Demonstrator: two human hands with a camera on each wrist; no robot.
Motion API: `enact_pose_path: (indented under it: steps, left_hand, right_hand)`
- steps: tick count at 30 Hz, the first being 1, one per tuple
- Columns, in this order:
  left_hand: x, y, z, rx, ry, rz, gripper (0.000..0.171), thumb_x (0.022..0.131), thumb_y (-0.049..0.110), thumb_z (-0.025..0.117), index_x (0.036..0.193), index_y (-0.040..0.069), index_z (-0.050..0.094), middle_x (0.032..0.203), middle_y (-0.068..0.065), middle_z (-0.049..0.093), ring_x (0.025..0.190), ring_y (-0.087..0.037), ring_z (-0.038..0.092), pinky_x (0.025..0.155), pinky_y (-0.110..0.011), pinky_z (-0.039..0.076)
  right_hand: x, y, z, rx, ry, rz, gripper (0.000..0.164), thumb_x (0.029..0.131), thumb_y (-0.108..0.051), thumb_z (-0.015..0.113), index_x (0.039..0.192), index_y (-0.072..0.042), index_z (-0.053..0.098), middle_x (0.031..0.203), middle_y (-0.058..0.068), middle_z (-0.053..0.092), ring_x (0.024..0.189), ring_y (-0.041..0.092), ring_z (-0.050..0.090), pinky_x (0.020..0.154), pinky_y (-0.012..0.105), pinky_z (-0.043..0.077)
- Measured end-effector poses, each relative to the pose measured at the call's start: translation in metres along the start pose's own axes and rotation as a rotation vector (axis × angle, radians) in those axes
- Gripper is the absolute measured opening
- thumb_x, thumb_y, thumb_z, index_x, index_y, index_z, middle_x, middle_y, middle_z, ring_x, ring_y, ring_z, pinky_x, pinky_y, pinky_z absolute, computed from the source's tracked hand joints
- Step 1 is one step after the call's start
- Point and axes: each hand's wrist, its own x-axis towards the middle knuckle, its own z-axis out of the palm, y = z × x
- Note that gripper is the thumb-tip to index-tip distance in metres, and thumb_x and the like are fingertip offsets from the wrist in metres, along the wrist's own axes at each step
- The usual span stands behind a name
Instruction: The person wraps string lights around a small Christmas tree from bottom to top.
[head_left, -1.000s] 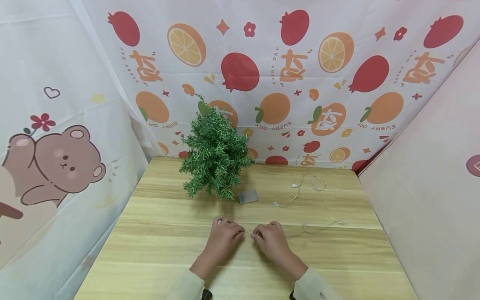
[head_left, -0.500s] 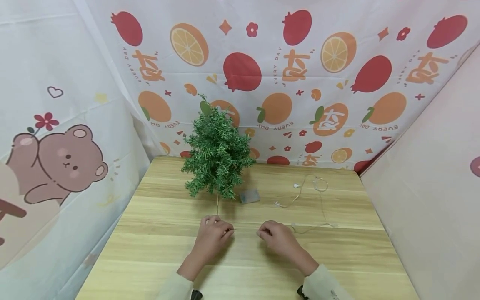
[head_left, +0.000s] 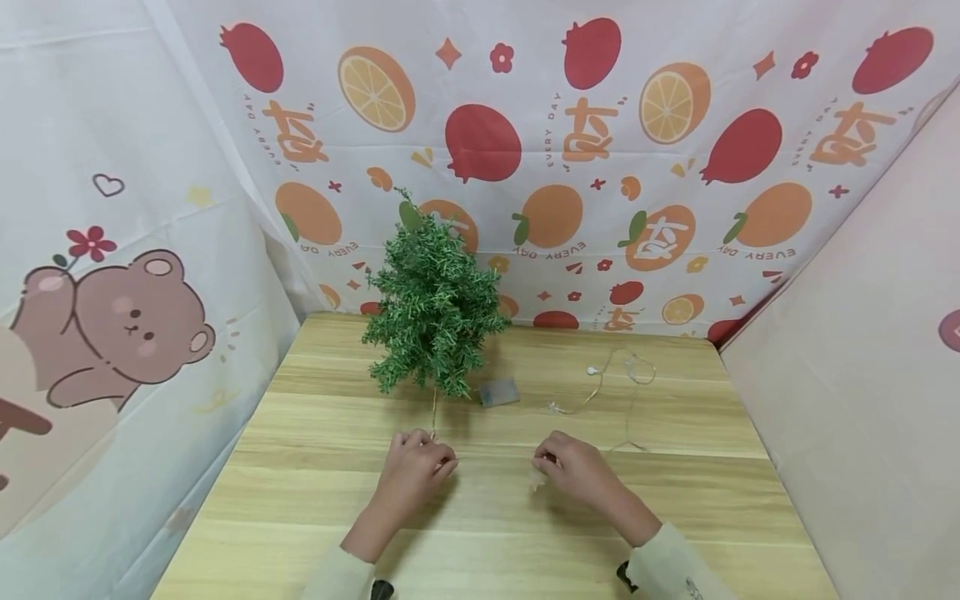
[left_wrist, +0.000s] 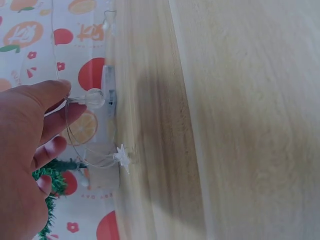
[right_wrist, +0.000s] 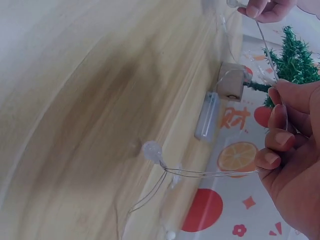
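My left hand (head_left: 416, 467) pinches the thin wire of a string of fairy lights between thumb and index finger, right at a clear round bulb (left_wrist: 95, 98). Below that hand a clear star-shaped light (left_wrist: 122, 159) dangles from a loop of wire. To the right, my right hand (head_left: 581, 467) grips the same wire, which runs taut between both hands in the right wrist view. Another round bulb (right_wrist: 152, 151) hangs from the wire by the right hand. Behind the left hand stands a small green artificial tree (head_left: 435, 304) on a wooden block base (right_wrist: 231, 82).
A flat translucent battery box (head_left: 499, 392) lies right of the tree. More of the light string, with a star light (head_left: 553, 407) and a white bulb (head_left: 592, 371), curls over the wooden table (head_left: 675, 517). Printed cloth (head_left: 555, 150) hangs behind.
Both hands have moved apart, left hand leftward and right hand rightward. The loose wire on the right has been drawn in toward the right hand, and a light now hangs beside it.
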Motion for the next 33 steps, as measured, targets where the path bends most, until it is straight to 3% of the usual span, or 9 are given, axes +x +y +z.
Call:
enact_pose_path:
  steps: [12, 22, 28, 33]
  left_hand:
    - [-0.001, -0.004, -0.007, 0.008, 0.025, 0.027, 0.012, 0.077, 0.022, 0.087, 0.083, 0.022, 0.076, 0.077, 0.011, 0.074, 0.074, -0.011, 0.053, 0.072, -0.032, 0.030]
    - [-0.003, -0.009, -0.013, 0.026, 0.015, -0.026, 0.011, 0.080, 0.022, 0.085, 0.087, 0.022, 0.077, 0.083, 0.010, 0.076, 0.069, -0.010, 0.052, 0.066, -0.027, 0.032]
    - [-0.001, -0.012, -0.020, 0.016, 0.012, -0.060, 0.010, 0.081, 0.019, 0.084, 0.088, 0.021, 0.077, 0.085, 0.007, 0.076, 0.075, -0.013, 0.066, 0.064, -0.026, 0.040]
    - [0.002, -0.021, -0.031, 0.033, 0.003, -0.095, 0.007, 0.085, 0.021, 0.080, 0.091, 0.021, 0.077, 0.088, 0.007, 0.077, 0.077, -0.012, 0.070, 0.062, -0.022, 0.033]
  right_hand:
    - [-0.001, 0.004, -0.014, -0.079, 0.111, -0.031, 0.008, 0.094, -0.024, 0.073, 0.090, -0.018, 0.071, 0.083, -0.013, 0.059, 0.067, -0.004, 0.048, 0.059, 0.017, 0.043]
    - [-0.002, 0.008, -0.024, -0.070, 0.093, 0.028, 0.008, 0.095, -0.028, 0.072, 0.090, -0.022, 0.071, 0.086, -0.016, 0.059, 0.068, -0.004, 0.049, 0.060, 0.018, 0.044]
    - [-0.001, 0.009, -0.029, -0.063, 0.094, 0.031, 0.010, 0.094, -0.030, 0.073, 0.089, -0.022, 0.071, 0.083, -0.017, 0.058, 0.067, -0.004, 0.048, 0.060, 0.019, 0.043]
    - [0.000, 0.010, -0.034, -0.069, 0.065, 0.016, 0.008, 0.094, -0.030, 0.073, 0.089, -0.024, 0.071, 0.083, -0.018, 0.059, 0.069, -0.004, 0.049, 0.062, 0.019, 0.044]
